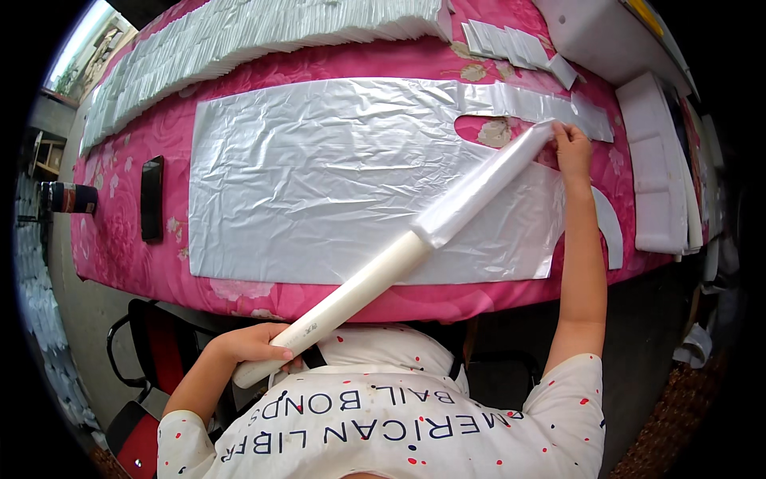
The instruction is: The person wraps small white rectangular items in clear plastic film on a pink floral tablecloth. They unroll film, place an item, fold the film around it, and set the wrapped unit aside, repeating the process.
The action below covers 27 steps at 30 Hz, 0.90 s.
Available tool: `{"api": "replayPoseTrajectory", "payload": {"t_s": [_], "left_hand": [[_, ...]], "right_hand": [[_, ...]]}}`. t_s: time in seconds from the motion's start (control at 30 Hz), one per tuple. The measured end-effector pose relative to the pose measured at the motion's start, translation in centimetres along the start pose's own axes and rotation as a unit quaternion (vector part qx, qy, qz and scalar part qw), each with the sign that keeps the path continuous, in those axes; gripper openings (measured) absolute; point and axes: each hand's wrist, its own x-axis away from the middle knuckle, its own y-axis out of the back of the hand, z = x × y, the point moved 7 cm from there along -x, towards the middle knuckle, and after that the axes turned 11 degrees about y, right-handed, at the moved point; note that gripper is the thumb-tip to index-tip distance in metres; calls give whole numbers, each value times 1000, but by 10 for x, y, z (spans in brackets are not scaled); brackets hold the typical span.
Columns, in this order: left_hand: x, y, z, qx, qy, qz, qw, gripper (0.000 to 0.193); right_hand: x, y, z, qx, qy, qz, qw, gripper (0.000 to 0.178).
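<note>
My left hand is wrapped round the near end of a long white tube, close to my body. The tube slants up to the right across the table. A sleeve of shiny thin white plastic covers its far part. My right hand pinches the tip of that plastic, with the arm stretched out. Beneath lies a large sheet of white plastic film, wrinkled and spread flat, with a rounded cut-out at its right side and strip-like ends. Whether the sleeve joins the sheet I cannot tell.
A pink flowered cloth covers the table. A long row of folded white plastic packets lines the back, with several loose packets beside it. A black phone and a dark jar are at left. White foam boxes stand at right.
</note>
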Motion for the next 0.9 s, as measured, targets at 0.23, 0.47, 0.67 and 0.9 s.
{"api": "replayPoseTrajectory", "payload": {"t_s": [0.23,0.47,0.67,0.9], "left_hand": [[24,-4,-55,-345,3,-114,932,49],[12,-34,-185,-607,-225,-330,687,51],[2,-64,-191,-638,-515,-331,467,44],[-35,-45,-148,-732,-366,-274,505,76]], "right_hand": [[8,-2,30,33,95,19,995,22],[36,-109,88,-99,94,157,978,17],[48,-152,111,-114,105,222,963,15],[40,-158,91,-105,18,254,961,19]]}}
